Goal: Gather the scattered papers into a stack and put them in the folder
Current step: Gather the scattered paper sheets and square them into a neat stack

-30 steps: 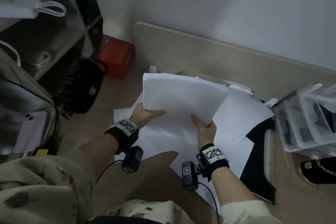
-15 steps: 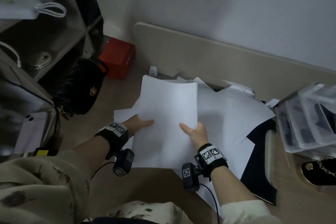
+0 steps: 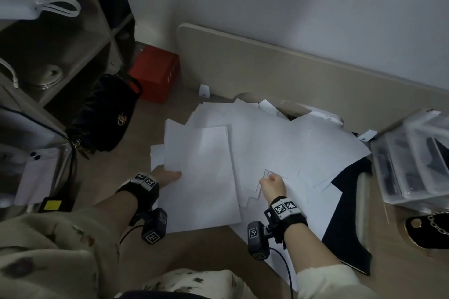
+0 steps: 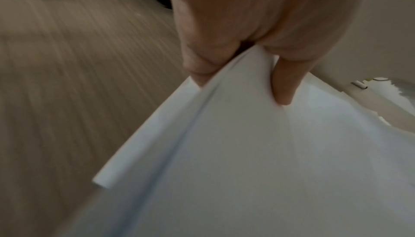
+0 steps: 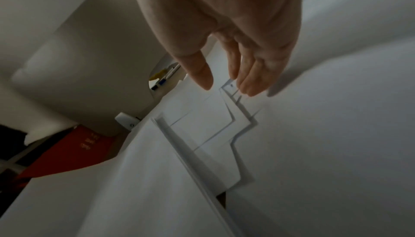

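Observation:
A stack of white papers (image 3: pixel 201 177) lies low over the floor at the left. My left hand (image 3: pixel 170 175) grips its near left edge; the left wrist view shows thumb and fingers of the left hand (image 4: pixel 242 81) pinching the stack (image 4: pixel 247 169). Loose white sheets (image 3: pixel 279 143) spread over the floor to the right, partly covering a black folder (image 3: pixel 347 226). My right hand (image 3: pixel 269 181) is over these sheets. In the right wrist view the right hand (image 5: pixel 224 85) has straight, slightly spread fingers just above an overlapping paper corner (image 5: pixel 231 84), holding nothing.
Clear plastic boxes (image 3: pixel 413 160) stand at the right, with a black chained item (image 3: pixel 430 228) in front of them. A black handbag (image 3: pixel 107 114) and red box (image 3: pixel 155 73) sit at the left by a shelf unit (image 3: pixel 60 51). A beige board (image 3: pixel 291 75) leans against the wall.
The stack came down from upright between both hands to lying flat at the left. My right hand let go of it and moved right over the loose sheets.

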The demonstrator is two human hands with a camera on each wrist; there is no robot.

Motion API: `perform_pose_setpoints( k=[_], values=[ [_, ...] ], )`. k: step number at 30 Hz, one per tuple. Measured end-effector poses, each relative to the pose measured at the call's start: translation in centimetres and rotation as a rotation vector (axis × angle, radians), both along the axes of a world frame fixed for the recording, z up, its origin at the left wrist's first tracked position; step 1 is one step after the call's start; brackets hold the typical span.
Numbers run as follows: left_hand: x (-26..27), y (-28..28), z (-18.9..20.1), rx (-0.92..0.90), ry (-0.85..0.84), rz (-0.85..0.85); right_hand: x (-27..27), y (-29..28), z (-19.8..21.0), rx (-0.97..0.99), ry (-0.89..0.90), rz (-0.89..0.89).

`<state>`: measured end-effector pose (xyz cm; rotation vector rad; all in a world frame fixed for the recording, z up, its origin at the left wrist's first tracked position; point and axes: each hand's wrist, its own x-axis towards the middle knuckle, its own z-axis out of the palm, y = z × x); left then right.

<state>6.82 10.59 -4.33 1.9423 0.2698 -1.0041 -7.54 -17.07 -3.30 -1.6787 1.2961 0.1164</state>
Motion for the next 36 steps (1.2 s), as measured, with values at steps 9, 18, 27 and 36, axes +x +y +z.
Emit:
perform_pose_setpoints(
  k=[9, 18, 27, 36],
  values=[
    [0.5, 0.6, -0.2, -0.005, 0.062, 0.029, 0.8, 0.5, -2.8, 0.197, -0.170, -0.239],
    [0.1, 0.2, 1.7, -0.138, 0.102, 0.090, 0.4, 1.1, -1.8, 0.188, -0.031, -0.023],
    [1.2, 0.8, -3.4, -0.129, 0.109, -0.003, -4.1, -0.3, 0.6, 0.226, 0.264, 0.219],
    [0.8, 0.5, -1.2, -0.032, 0.047, -0.014, -4.2, -3.8, 1.4, 0.064, -0.059, -0.190]
  ],
)
